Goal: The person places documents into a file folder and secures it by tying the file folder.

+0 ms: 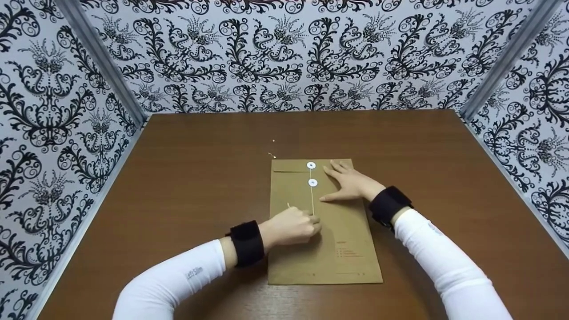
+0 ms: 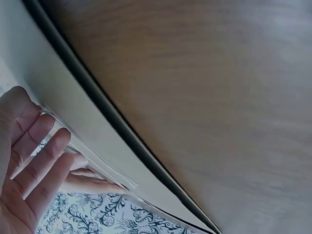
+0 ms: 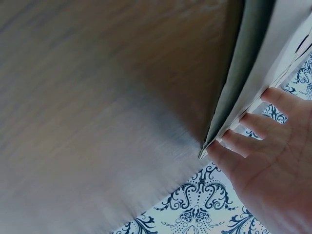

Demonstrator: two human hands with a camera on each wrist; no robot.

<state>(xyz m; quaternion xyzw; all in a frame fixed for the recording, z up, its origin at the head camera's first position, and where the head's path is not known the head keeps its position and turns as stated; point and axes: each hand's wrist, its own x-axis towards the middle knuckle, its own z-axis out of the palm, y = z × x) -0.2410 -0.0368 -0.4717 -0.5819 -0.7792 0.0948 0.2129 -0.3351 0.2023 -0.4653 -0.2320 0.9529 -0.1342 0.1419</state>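
A brown paper envelope (image 1: 326, 222) lies flat on the table, its flap at the far end. Two white round buttons sit one above the other, one on the flap (image 1: 311, 165) and one below it (image 1: 313, 182). From them a thin white string (image 1: 313, 200) runs straight toward me. My left hand (image 1: 293, 226) pinches the string over the middle of the envelope, and a short end pokes up behind the knuckles. With fingers spread, my right hand (image 1: 349, 181) presses on the envelope's upper right edge. In the right wrist view its fingertips (image 3: 219, 150) touch the paper.
The brown wooden table (image 1: 200, 178) extends around the envelope. Small white scraps (image 1: 272, 155) lie just beyond its upper left corner. Patterned black-and-white walls (image 1: 275, 53) with grey corner posts close in the back and both sides.
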